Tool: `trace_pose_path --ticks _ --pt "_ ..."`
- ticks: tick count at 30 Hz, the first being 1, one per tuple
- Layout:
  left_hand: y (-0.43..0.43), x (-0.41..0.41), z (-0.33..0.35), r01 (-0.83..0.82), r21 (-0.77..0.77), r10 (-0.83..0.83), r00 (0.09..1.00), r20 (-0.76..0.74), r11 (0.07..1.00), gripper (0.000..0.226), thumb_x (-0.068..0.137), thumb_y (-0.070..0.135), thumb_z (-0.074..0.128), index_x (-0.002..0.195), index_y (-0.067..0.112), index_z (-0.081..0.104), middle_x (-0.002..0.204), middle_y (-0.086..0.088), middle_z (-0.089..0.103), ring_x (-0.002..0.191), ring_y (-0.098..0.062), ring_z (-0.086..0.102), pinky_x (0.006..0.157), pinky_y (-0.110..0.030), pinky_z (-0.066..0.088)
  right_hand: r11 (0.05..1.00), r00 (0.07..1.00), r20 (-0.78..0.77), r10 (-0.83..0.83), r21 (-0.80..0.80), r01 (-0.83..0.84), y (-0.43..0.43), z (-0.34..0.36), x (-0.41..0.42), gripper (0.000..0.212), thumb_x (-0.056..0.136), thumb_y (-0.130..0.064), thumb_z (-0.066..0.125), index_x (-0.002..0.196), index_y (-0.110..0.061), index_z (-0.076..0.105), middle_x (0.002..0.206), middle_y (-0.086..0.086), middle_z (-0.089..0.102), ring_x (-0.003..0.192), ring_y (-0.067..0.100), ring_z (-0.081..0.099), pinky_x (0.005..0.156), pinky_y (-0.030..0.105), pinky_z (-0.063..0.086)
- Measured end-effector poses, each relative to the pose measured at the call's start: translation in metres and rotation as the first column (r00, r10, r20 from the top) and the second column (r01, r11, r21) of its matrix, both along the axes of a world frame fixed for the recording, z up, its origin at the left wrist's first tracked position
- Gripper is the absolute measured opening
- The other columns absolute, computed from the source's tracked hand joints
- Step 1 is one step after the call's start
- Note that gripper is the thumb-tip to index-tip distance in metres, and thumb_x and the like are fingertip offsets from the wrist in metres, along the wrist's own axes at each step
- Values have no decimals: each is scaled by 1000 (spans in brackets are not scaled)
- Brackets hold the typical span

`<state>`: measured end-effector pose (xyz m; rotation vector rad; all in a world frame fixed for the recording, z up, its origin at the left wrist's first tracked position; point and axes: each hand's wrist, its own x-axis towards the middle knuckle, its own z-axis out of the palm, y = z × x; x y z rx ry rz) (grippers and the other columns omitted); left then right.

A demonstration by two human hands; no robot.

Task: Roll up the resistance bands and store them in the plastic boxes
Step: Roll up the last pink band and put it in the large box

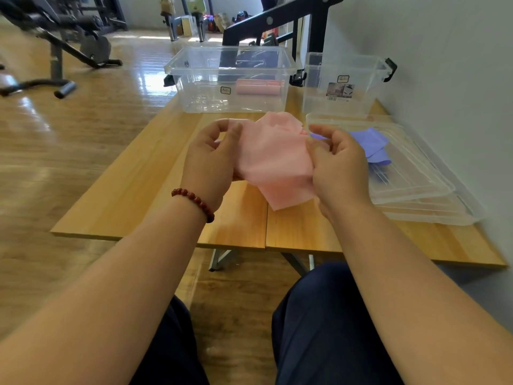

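**Pink resistance band** [273, 159], held in the air above the tabletop [133, 198], between the seated person and the two clear boxes. The left grip [211, 159] pinches the band's left edge between thumb and curled fingers. The right grip [340, 165] pinches the right edge in the same way. Taking both edges spreads the sheet across its short width, which I judge to be preparation for a straight roll.

The band's long axis appears to run away from the person. One end hangs toward the near tabletop edge. The other is bunched toward the boxes, so its course there cannot be read.

A rolled pink band [259, 86] lies on its side in the large box [205, 102], its axis left to right. The small latched box [361, 102] stands just beside it. A purple band [370, 144] lies unrolled on the stacked lids [422, 190] at the right.
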<state>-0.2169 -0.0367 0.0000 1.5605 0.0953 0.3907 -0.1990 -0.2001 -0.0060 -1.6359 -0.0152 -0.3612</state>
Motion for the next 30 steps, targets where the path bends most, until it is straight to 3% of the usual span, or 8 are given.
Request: trace_pose_path --ticks 3,6,11,15,18,22,25,30 --pt "8 -1 0 220 56 -219 975 -15 974 42 89 30 68 130 30 57 114 -3 66 103 -22 67 82 -37 58 1000 999 34 -6 -10 6 -3 10 5 19 99 -23 56 95 -41 60 106 -7 64 96 11 60 76 28 51" --pt "11 -3 2 236 155 -235 972 -26 959 71 80 31 77 143 36 44 109 -4 69 99 -19 69 86 -38 57 995 995 55 -81 58 78 -8 21 12 16 98 -23 58 107 -36 62 94 -16 60 85 0 57 73 19 47" --pt "1 -4 9 120 11 -119 993 -23 993 61 92 14 65 144 35 42 107 1 64 88 -19 69 66 -32 60 967 992 -66 103 240 -85 -7 15 9 33 89 -21 72 118 -28 58 110 -4 67 98 16 67 81 36 58" --pt "3 -2 6 184 85 -178 982 -68 979 61 94 24 63 146 38 35 121 3 57 109 -25 61 84 -47 59 998 1000 4 -17 58 17 -10 9 8 16 89 -17 72 92 -31 64 94 -8 70 89 10 67 81 31 57" --pt "6 -4 0 294 58 -288 953 -91 954 75 87 20 70 148 40 31 124 -5 61 107 -31 66 87 -51 56 994 999 15 -45 105 43 -13 13 9 8 94 -26 66 91 -33 63 91 -11 67 84 4 63 75 24 55" --pt "5 -4 1 234 -156 -243 969 -36 960 48 92 7 63 133 29 50 120 -15 65 100 -39 69 75 -48 59 993 981 -164 107 75 -96 -8 7 6 35 88 -48 67 112 -22 65 114 1 67 104 22 64 87 42 56" --pt "8 -2 3 211 -204 -223 974 -36 956 26 93 15 63 119 21 62 119 -13 66 104 -32 68 71 -37 59 995 986 -133 98 45 -93 -5 2 4 11 88 -32 73 93 -23 68 106 1 69 104 23 63 92 46 55" --pt "14 -7 2 344 -131 -358 927 -110 930 39 83 29 68 119 15 64 114 -7 70 102 -21 69 81 -32 58 992 998 -66 5 123 4 -6 16 13 10 92 -31 68 82 -29 65 93 -2 68 89 17 64 80 37 55"
